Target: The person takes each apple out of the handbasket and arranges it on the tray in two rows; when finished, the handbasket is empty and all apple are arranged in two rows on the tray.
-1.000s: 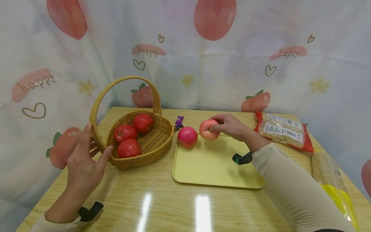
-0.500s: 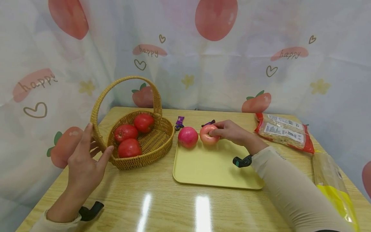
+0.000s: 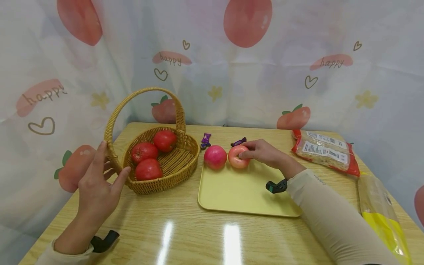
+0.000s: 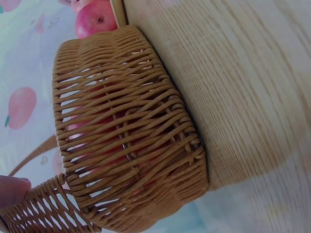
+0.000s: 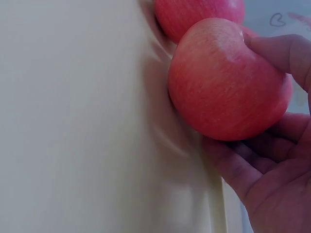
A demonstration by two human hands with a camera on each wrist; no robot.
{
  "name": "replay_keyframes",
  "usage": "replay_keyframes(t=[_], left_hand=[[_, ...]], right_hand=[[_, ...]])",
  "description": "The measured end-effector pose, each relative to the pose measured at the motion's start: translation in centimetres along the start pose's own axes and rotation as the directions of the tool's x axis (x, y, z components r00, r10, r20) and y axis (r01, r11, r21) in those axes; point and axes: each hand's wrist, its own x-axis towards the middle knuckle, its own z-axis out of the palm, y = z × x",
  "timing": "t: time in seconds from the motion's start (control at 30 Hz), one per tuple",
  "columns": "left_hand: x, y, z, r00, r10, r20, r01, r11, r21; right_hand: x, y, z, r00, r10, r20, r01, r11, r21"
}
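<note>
My right hand (image 3: 247, 150) grips a pink apple (image 3: 237, 157) that rests on the far left corner of a yellow tray (image 3: 245, 191). It touches a second pink apple (image 3: 215, 157) on its left. In the right wrist view my fingers (image 5: 282, 53) curl round the held apple (image 5: 223, 82), which sits on the tray (image 5: 73, 121) against the other apple (image 5: 199, 14). My left hand (image 3: 109, 167) is open beside the front left rim of a wicker basket (image 3: 175, 165), thumb near the rim. The left wrist view shows the basket wall (image 4: 126, 145) up close and a fingertip (image 4: 12, 189) by the handle.
Three red fruits (image 3: 144, 152) lie in the basket. Two purple sweets (image 3: 206, 138) sit behind the tray. Red noodle packets (image 3: 326, 151) and a yellow bag (image 3: 381, 217) lie at the table's right side. A printed curtain hangs close behind.
My right hand has lowered the pink apple down and left onto the tray, against the other apple. My left hand has stayed by the basket.
</note>
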Motion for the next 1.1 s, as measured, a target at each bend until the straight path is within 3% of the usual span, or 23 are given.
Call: replay_keyframes(t=[1.1], left_hand=[[-0.11, -0.16, 0.12, 1.000, 0.010, -0.003, -0.010, 1.000, -0.011]], right_hand=[[0.29, 0.59, -0.47, 0.991, -0.015, -0.136, 0.014, 1.000, -0.010]])
